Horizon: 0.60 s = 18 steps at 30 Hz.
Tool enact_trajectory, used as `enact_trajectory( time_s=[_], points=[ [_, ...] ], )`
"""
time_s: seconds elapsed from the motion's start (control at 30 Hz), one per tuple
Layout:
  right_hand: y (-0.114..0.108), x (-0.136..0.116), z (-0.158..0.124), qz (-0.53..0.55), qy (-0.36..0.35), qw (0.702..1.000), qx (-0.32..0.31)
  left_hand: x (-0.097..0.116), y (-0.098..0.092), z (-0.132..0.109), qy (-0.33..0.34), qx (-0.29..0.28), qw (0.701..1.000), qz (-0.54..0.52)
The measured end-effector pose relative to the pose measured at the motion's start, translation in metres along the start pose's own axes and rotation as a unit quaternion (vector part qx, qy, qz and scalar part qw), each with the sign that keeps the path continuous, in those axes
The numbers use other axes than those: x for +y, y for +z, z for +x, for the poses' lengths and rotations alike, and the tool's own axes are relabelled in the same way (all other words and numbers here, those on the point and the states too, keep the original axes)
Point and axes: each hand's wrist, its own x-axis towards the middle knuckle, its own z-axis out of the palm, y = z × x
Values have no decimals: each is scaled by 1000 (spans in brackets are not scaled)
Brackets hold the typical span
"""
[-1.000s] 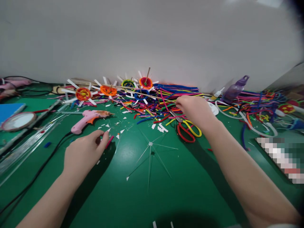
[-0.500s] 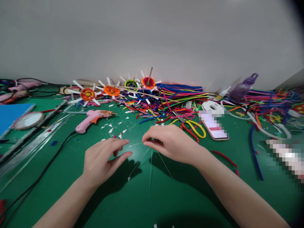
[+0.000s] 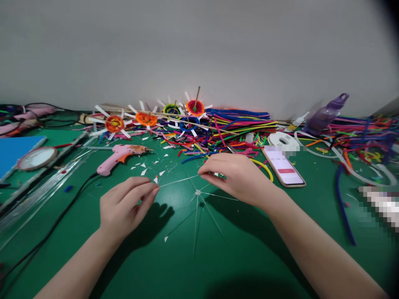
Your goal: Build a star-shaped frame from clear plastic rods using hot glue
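A star of thin clear strips [image 3: 197, 193], joined at a white hub, lies on the green table [image 3: 187, 265]. My left hand [image 3: 126, 205] pinches the outer end of one strip that runs up and left from the hub. My right hand [image 3: 234, 176] is curled just right of the hub, fingertips pinched on another strip end at the far side. A heap of coloured pipe cleaners [image 3: 230, 128] lies behind my right hand.
A pink glue gun [image 3: 116, 154] with a black cord lies at left. Finished pinwheel-like pieces [image 3: 146, 119] line the wall. A phone [image 3: 285, 166], white tape roll [image 3: 280, 140], purple bottle [image 3: 326, 113], yellow scissor handle [image 3: 264, 167], round mirror [image 3: 35, 158] and white paper scraps are scattered about.
Both hands came to the clear star. My right hand drew back from the pipe cleaner heap and my left moved right; each now pinches a strip end.
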Motion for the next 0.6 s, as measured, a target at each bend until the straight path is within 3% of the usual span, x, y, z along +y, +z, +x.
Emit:
enact_trajectory(
  time_s=[0.2,0.27,0.4,0.6],
  points=[
    [11,18,1,-8,23,1000,10,-2,6,-1,-63,-7,998,4],
    [16,25,2,26,46,998,23,-3,8,-1,-128,-18,992,17],
    [28,42,3,135,129,980,63,-19,3,3,-295,-33,948,116],
    [49,68,-1,207,225,949,84,-70,-11,-3,-292,-182,873,345]
  ],
)
